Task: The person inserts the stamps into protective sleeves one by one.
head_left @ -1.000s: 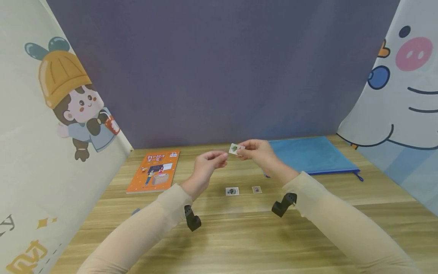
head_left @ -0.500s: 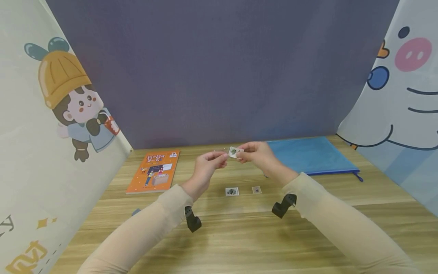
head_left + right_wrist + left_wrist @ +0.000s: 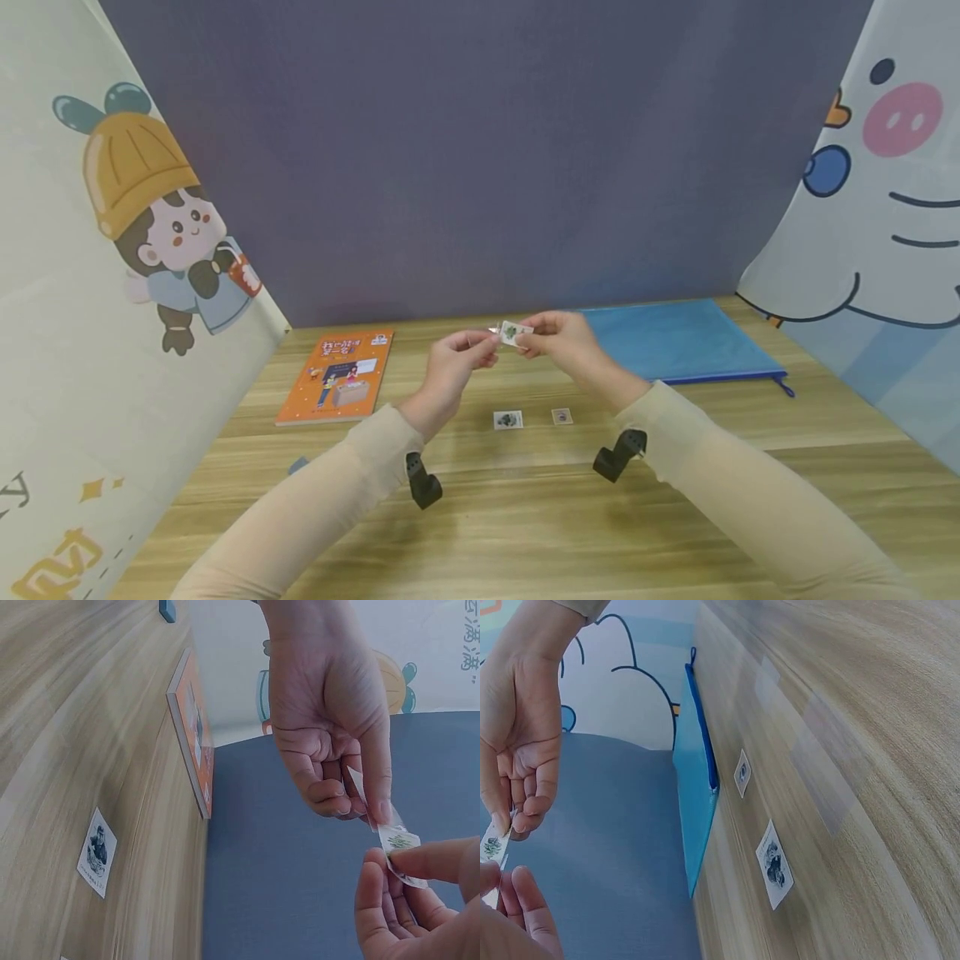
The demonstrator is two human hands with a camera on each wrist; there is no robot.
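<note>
Between both hands, above the table (image 3: 525, 517), a stamp (image 3: 512, 332) is pinched by the right hand (image 3: 558, 337) and the left hand (image 3: 453, 362). Below lie two stamps (image 3: 508, 419); a book (image 3: 337, 377) and folder (image 3: 675, 342) flank them.

At nine o'clock, the right hand (image 3: 521, 720) pinches a small stamp (image 3: 491, 845), the left hand's fingers (image 3: 525, 904) just below. Two stamps (image 3: 774, 864) lie on the wooden table (image 3: 855, 750) beside a blue pouch (image 3: 694, 795).

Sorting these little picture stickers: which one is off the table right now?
The green-pictured sticker, pinched in the air between left hand and right hand. The two other stickers lie flat on the table.
</note>
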